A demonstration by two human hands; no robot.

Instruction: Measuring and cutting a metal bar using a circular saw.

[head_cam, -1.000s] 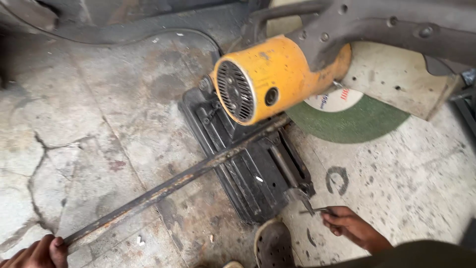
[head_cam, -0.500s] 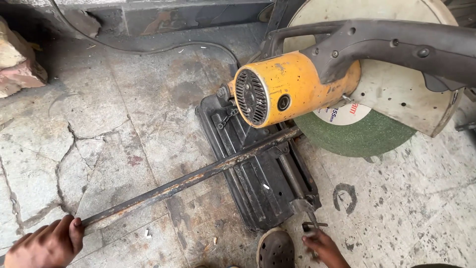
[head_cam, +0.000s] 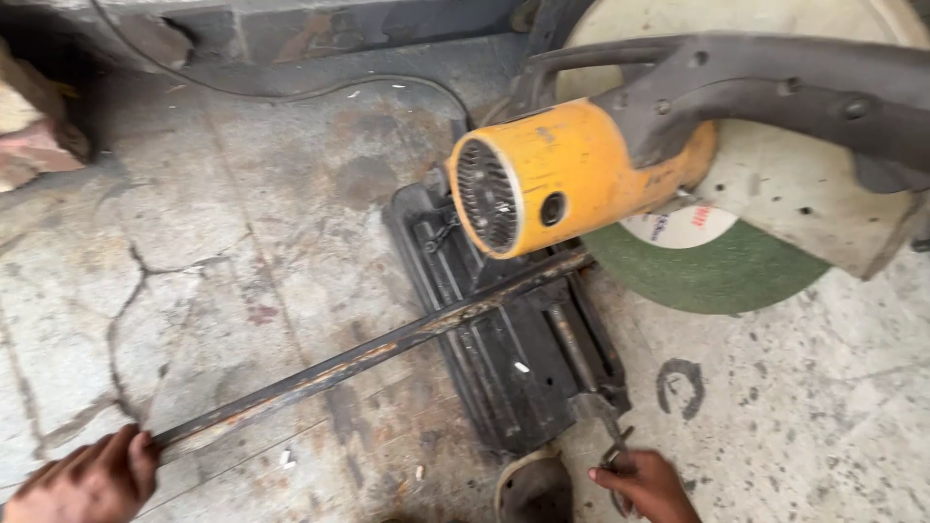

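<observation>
Left hand point(head_cam: 87, 479) grips one bar point(head_cam: 368, 351) (rusty).

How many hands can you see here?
2: the left hand at bottom left grips the rusty metal bar; the right hand at bottom centre-right is on the vise crank.

Long rusty steel bar point(head_cam: 368, 351), dark and scuffed, laid diagonally across black chop-saw base point(head_cam: 504, 339), far end under yellow motor housing point(head_cam: 567, 174), near end low at left. Vise crank handle point(head_cam: 612, 447) at base's near corner.
</observation>
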